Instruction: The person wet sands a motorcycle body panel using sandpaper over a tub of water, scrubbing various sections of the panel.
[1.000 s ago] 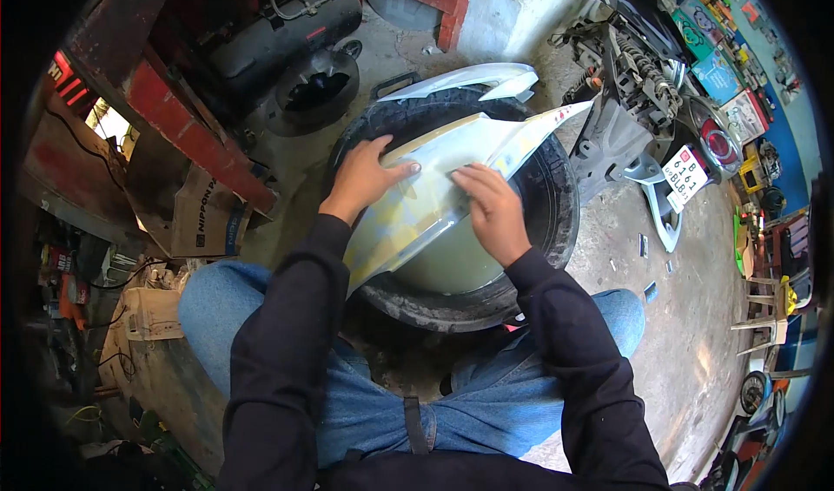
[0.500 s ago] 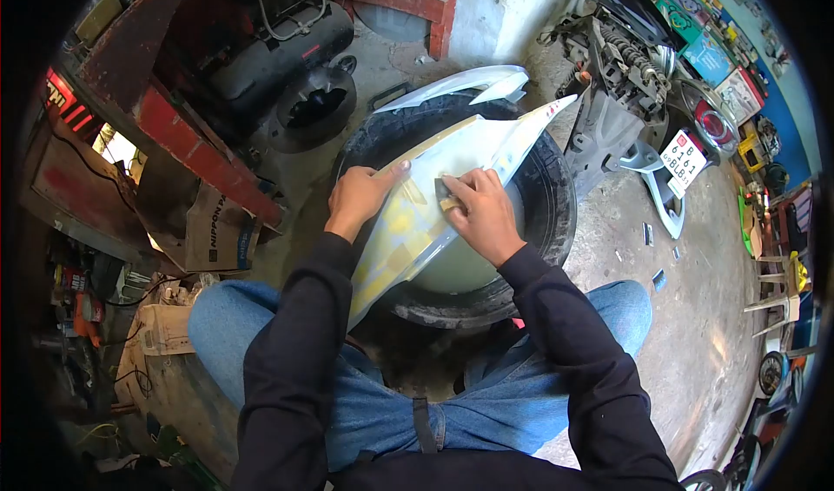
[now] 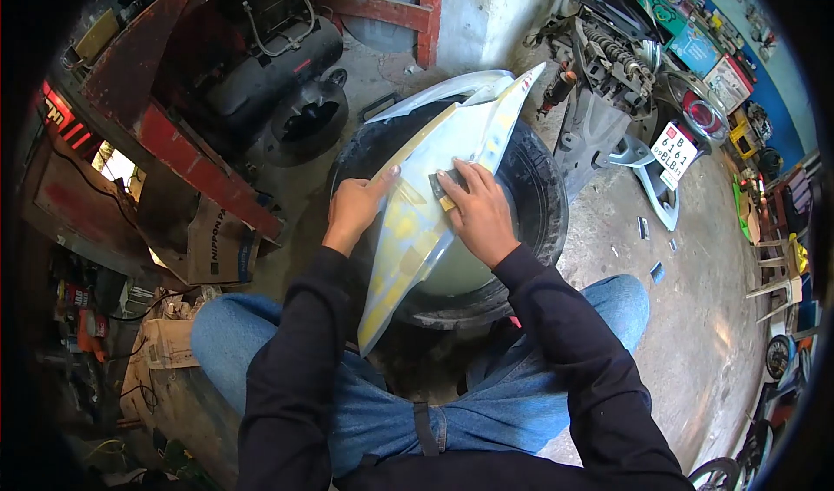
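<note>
A long pointed panel, white with yellow patches, lies tilted over a round black tub holding cloudy liquid. My left hand grips the panel's left edge, its thumb on the upper surface. Near the panel's middle, my right hand presses a small dark sanding piece against the surface, fingers bent over it. Part of that piece is hidden under the fingers. A second white panel rests across the tub's far rim.
A partly dismantled motorcycle stands at the upper right, with a white curved part near its plate. At the upper left are a black tank and a red frame. A cardboard box stands at the left.
The panel has turned more upright in view, its lower tip now nearer my lap. My left hand moved slightly with it. The dark piece, hidden at first, now shows under my right hand.
</note>
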The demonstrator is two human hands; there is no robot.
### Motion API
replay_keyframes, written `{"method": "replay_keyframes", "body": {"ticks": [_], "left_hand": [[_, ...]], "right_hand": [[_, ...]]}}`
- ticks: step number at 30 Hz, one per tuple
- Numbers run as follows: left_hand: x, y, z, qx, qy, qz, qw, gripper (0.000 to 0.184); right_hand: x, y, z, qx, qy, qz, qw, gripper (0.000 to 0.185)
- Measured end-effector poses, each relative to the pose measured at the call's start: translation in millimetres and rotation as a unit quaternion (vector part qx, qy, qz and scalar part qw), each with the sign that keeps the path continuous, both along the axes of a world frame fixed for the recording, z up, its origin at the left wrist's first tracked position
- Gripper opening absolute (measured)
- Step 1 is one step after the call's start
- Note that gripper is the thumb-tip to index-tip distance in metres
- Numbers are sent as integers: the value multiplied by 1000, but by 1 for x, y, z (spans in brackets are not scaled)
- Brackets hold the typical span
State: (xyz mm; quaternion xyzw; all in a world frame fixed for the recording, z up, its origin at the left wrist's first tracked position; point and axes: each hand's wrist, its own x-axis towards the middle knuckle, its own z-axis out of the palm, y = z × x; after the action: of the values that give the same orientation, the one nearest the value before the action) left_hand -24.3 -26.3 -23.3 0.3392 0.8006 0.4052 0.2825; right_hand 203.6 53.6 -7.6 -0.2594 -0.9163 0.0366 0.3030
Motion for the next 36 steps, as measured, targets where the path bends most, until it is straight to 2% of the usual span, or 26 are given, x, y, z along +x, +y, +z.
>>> {"method": "replay_keyframes", "body": {"ticks": [4,6,10,12,18,21,29,34,36], "left_hand": [[-1,2,0,15,-25,-16,999,77],[-1,3,2,32,-75,-39,996,75],[3,1,8,32,-60,-49,996,72],[7,-1,11,9,-88,-67,994,65],[13,9,1,-24,-52,-74,996,67],[18,16,4,-10,-93,-72,993,70],[17,44,-26,2,-73,-71,995,72],[20,44,-19,-9,-55,-69,996,68],[23,40,-9,6,-90,-77,993,64]], "right_hand": [[2,3,0,17,12,6,1000,54],[3,5,1,6,7,3,1000,55],[3,1,3,27,36,-5,999,55],[6,-6,7,11,34,-22,999,58],[10,-1,1,6,23,-37,999,53],[10,13,3,18,36,-26,999,57],[22,16,-1,5,13,-37,999,55],[22,-7,-9,-6,-4,-37,999,54],[20,-6,-4,-25,-5,-46,999,53]]}}
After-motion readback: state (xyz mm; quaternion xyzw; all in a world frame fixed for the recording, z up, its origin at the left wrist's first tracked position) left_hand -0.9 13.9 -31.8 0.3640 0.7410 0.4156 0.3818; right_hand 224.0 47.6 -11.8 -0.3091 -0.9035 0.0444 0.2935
